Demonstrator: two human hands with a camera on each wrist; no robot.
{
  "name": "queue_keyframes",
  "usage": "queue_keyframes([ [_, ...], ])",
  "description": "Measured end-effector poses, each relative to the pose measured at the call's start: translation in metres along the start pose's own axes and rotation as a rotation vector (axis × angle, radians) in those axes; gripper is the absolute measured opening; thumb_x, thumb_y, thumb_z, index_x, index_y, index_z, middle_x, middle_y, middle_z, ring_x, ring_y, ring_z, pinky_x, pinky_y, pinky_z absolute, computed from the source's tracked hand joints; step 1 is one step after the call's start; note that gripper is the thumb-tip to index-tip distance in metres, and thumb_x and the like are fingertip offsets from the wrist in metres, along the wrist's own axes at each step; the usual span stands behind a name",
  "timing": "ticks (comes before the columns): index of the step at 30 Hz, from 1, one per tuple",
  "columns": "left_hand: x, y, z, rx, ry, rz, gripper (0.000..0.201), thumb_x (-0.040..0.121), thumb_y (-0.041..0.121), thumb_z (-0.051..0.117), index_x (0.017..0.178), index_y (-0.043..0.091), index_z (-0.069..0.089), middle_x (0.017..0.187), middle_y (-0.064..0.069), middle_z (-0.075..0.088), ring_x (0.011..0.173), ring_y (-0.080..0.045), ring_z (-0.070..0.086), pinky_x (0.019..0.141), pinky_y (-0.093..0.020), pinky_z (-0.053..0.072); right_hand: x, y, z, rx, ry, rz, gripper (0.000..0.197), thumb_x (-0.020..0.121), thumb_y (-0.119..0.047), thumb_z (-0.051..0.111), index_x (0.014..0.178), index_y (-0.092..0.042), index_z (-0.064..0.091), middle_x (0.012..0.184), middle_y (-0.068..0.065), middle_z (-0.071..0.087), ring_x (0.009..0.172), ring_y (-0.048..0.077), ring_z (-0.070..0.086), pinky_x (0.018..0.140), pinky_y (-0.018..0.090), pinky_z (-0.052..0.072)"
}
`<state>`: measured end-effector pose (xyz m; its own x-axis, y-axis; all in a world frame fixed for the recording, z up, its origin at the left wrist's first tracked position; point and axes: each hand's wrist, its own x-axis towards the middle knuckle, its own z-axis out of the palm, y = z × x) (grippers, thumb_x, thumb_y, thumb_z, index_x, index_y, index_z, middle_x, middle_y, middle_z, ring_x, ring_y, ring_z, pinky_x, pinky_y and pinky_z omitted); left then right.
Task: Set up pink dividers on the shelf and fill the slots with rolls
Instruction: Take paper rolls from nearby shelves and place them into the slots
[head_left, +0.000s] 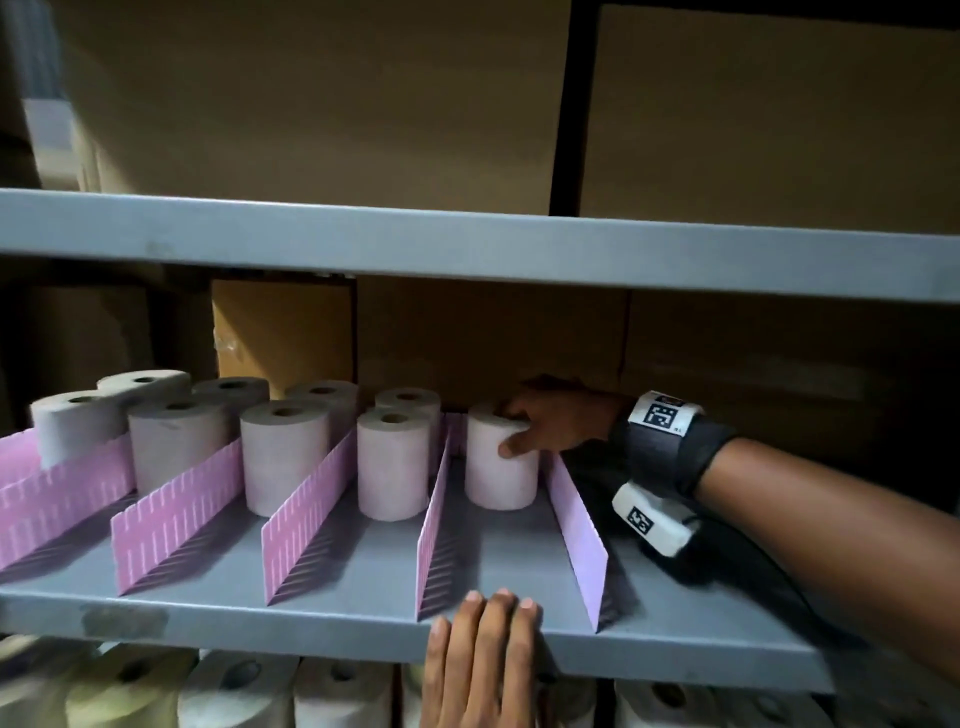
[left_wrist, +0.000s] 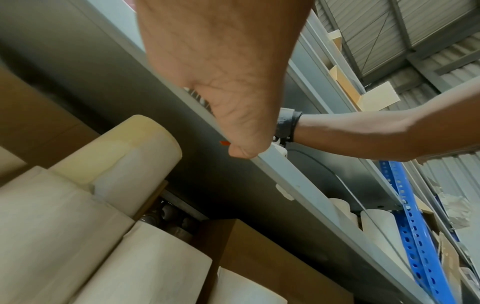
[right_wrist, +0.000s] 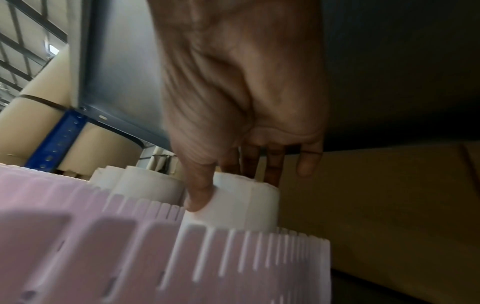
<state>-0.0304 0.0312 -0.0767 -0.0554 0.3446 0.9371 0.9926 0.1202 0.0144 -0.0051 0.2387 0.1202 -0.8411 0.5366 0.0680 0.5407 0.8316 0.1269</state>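
Rolls are being loaded into the slots of the grey shelf (head_left: 322, 582), and the step in hand is judged to be the seating of one roll in the rightmost slot. Nearest, the left hand (head_left: 480, 660) is laid over the shelf's front lip with straight fingers, nothing being held. Five pink dividers (head_left: 306, 512) are counted in full, running near to far, with part of a sixth cut off at the left edge. Farther in, the roll in hand (head_left: 500, 467) stands upright between the two rightmost dividers, pinched near its top by the right hand (head_left: 558, 423), thumb on the near side and fingers behind. To its left, eight more rolls (head_left: 392, 467) are counted at the far ends of the other slots, making nine. Next, it is judged, the roll should be pushed back, released, and the near parts of the slots filled. More rolls are seen on the shelf below.
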Motion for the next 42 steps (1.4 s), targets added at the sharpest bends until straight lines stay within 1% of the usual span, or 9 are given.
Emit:
queue_keyframes([
  [5,0.002,0.001,0.003,-0.013,-0.013,-0.034,0.071,0.105,0.03,0.021,0.072,0.021,0.083,0.086,-0.001,0.08,0.084,-0.029,0.078,0.1,-0.036,0.037,0.018,0.021,0.012,-0.003,0.026,0.006,0.058,0.09,-0.052,0.064,0.133,-0.013,0.058,0.13,0.009,0.061,0.116,0.029,0.058,0.094,0.034,0.044],
  [10,-0.004,-0.005,0.004,-0.017,-0.093,-0.011,0.066,0.105,0.032,0.025,0.079,0.023,0.084,0.093,0.0,0.08,0.089,-0.028,0.078,0.106,-0.036,0.03,0.027,0.033,0.018,0.016,0.043,0.046,0.07,0.088,-0.059,0.061,0.146,-0.021,0.047,0.151,0.002,0.046,0.134,0.024,0.046,0.111,0.044,0.038],
  [20,-0.005,-0.008,0.0,0.009,-0.15,0.036,0.07,0.11,0.026,0.017,0.089,0.027,0.084,0.097,0.003,0.08,0.089,-0.025,0.079,0.114,-0.03,0.021,0.033,0.034,0.017,-0.001,0.038,0.076,0.07,0.087,-0.06,0.061,0.145,-0.023,0.048,0.151,0.001,0.046,0.135,0.024,0.046,0.112,0.041,0.038],
  [25,-0.007,-0.009,-0.025,0.015,-0.21,0.047,0.043,0.088,0.03,0.042,0.094,0.022,0.084,0.104,-0.001,0.079,0.099,-0.027,0.077,0.1,-0.039,0.04,0.016,0.017,0.008,0.039,0.032,0.113,0.061,0.094,-0.05,0.06,0.142,-0.013,0.051,0.145,0.009,0.052,0.131,0.027,0.05,0.11,0.039,0.039],
  [29,-0.01,-0.013,-0.038,-0.071,-0.385,-0.006,0.044,0.071,0.036,0.058,0.104,0.018,0.083,0.112,-0.004,0.078,0.104,-0.03,0.075,0.109,-0.035,0.025,-0.023,-0.006,-0.002,0.27,0.139,0.032,0.054,0.095,-0.038,0.063,0.141,-0.011,0.053,0.145,0.005,0.054,0.133,0.02,0.051,0.111,0.035,0.04],
  [33,-0.005,-0.016,-0.047,-0.17,-0.466,-0.048,0.06,0.065,0.043,0.05,0.106,0.012,0.081,0.114,-0.007,0.077,0.104,-0.035,0.074,0.107,-0.036,0.027,-0.095,-0.026,-0.008,0.33,0.283,0.053,0.053,0.09,-0.049,0.065,0.139,-0.031,0.055,0.121,-0.023,0.06,0.103,-0.01,0.056,0.082,-0.001,0.038],
  [36,-0.006,-0.019,-0.051,-0.222,-0.497,-0.035,0.064,0.066,0.046,0.051,0.107,0.007,0.08,0.114,-0.011,0.076,0.103,-0.038,0.074,0.096,-0.044,0.04,-0.159,-0.038,-0.006,0.255,0.399,0.021,0.056,0.086,-0.059,0.059,0.132,-0.028,0.062,0.124,-0.014,0.067,0.107,-0.003,0.061,0.086,0.017,0.05],
  [40,-0.006,-0.015,-0.06,-0.391,-0.473,-0.088,0.066,0.068,0.046,0.05,0.109,0.001,0.077,0.114,-0.014,0.075,0.107,-0.045,0.071,0.091,-0.053,0.055,-0.234,-0.046,0.014,0.261,0.448,0.162,0.054,0.083,-0.064,0.055,0.125,-0.031,0.065,0.132,-0.017,0.062,0.119,0.001,0.056,0.097,0.023,0.048],
  [42,-0.009,0.001,-0.064,-0.547,-0.418,-0.162,0.066,0.069,0.045,0.051,0.111,-0.001,0.075,0.115,-0.016,0.074,0.112,-0.034,0.07,0.1,-0.042,0.048,-0.269,-0.049,0.028,0.276,0.475,0.25,0.051,0.083,-0.062,0.056,0.122,-0.031,0.067,0.128,-0.018,0.064,0.119,-0.003,0.055,0.102,0.025,0.046],
])
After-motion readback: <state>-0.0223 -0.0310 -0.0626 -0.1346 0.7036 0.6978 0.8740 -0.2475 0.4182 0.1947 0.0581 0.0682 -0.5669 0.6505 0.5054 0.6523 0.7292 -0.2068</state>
